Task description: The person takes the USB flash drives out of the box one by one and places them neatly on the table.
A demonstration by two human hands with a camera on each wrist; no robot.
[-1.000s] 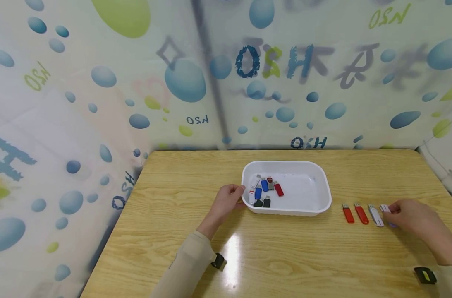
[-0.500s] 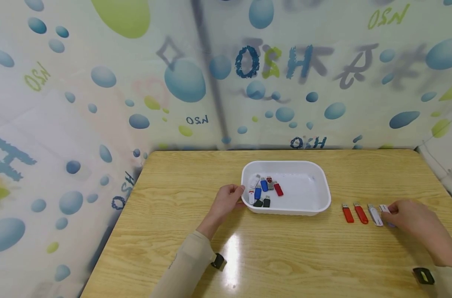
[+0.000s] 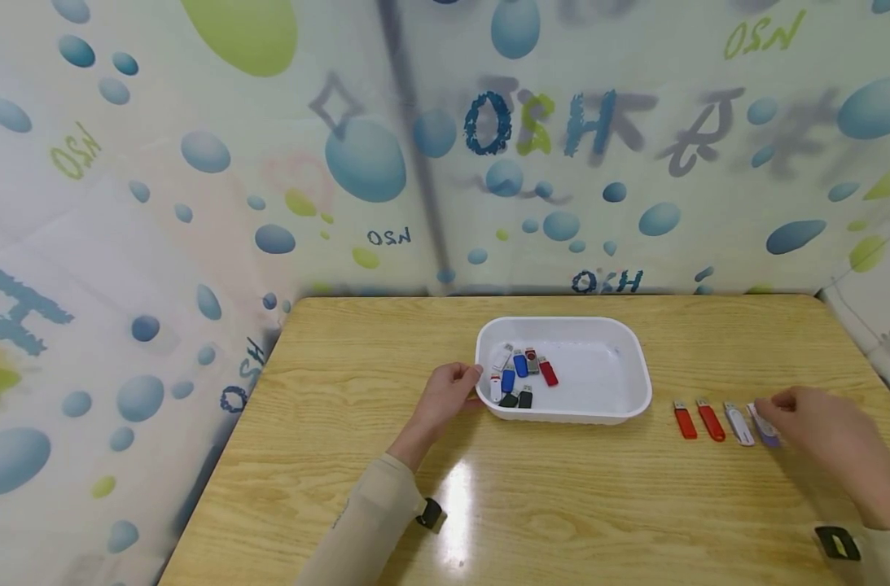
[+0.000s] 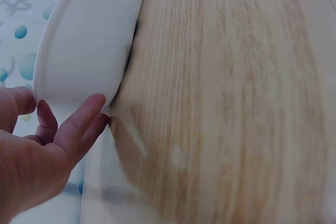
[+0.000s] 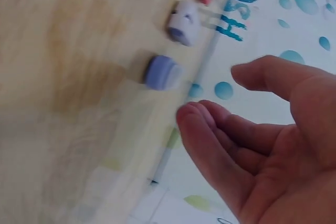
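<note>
Lying at the right end of a row of four on the wooden surface [image 3: 598, 505] is a purple-and-white USB stick [image 3: 765, 428]: its end nearest me is purple, the upper part pale. It lies flat and slightly slanted, just beside my right hand [image 3: 829, 425], whose fingertips overlap its upper end in the head view. The right wrist view, blurred, shows a gap between that stick and me; my thumb and fingers are parted, a little bent, and hold nothing. To its left lie a grey-and-white USB stick [image 3: 738, 424] and two red USB sticks [image 3: 712, 422], side by side without touching, metal plugs pointing away from me. Left of the row stands a shallow, round-cornered white tray [image 3: 594, 374]. My left hand [image 3: 445, 393] grips its left end, thumb and forefinger pinching the rim, two other fingers against the outer wall. Inside, more sticks gather in the left half: two blue ones [image 3: 520, 364], two black ones [image 3: 525, 398], two mostly white ones [image 3: 496, 388], a dark red one [image 3: 548, 373] and a silver-and-red one [image 3: 532, 362]. Behind the surface rises a pale wall printed with blue and green drops.
</note>
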